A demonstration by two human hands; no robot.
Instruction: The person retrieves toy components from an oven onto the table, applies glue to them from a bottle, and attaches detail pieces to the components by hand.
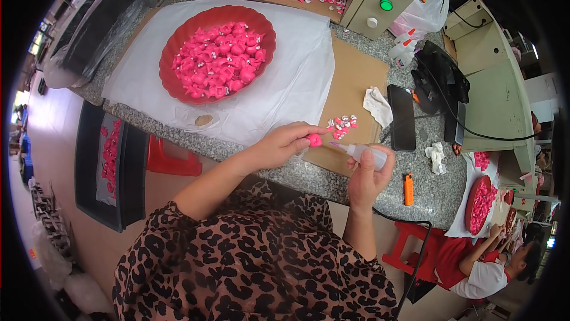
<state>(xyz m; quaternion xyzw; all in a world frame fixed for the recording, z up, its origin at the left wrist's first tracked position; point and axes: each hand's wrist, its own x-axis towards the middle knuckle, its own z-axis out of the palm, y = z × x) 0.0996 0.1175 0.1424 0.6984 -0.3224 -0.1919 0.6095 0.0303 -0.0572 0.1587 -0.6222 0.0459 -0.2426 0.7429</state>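
Between the fingers of my left hand is a small pink molded piece, held over the counter's near edge. My right hand is wrapped round a small translucent squeeze bottle. Its thin purplish nozzle points left toward the pink piece, with a small gap between them. Just beyond my hands, a little cluster of pink-and-white bits lies on the brown cardboard. A red scalloped bowl heaped with similar pink pieces stands on white sheeting at the far left.
A box with lit buttons holds more pink pieces at the back. On the right lie a phone, a cloth, an orange lighter and a black cable. A dark bin stands lower left; a co-worker sits at lower right.
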